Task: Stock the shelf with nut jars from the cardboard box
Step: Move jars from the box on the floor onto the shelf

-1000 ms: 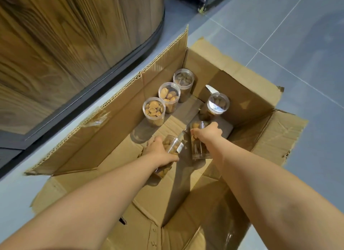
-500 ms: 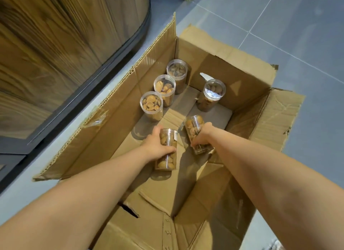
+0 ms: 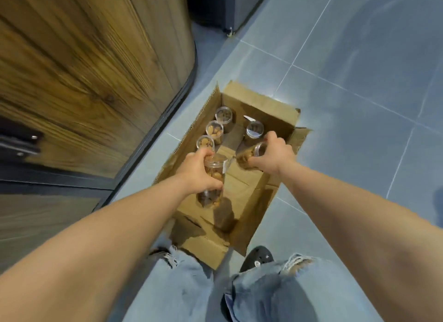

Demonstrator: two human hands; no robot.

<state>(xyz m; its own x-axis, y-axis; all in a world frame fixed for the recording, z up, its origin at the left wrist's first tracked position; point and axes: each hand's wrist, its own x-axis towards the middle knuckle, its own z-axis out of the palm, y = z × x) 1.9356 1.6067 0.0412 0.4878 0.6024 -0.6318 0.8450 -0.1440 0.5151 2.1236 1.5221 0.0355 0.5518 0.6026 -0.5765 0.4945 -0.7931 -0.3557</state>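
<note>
My left hand [image 3: 196,170] has a firm grip round the side of the left jar [image 3: 215,170], fingers curled tight, and the jar stands near upright over the open cardboard box [image 3: 263,106], its shadow falling on the box floor. My right hand [image 3: 273,154] is clenched on the right jar [image 3: 247,156], which is tipped well over on its side, clear lid pointing away from me. Both are full of nuts.

In the box, three jars [image 3: 215,130] line the left wall and a lone jar [image 3: 255,129] stands by the far right corner. The box sits on the tiled floor [image 3: 347,142] beside a wooden panel [image 3: 96,82]. My jeans [image 3: 179,293] and one black shoe [image 3: 257,258] show below.
</note>
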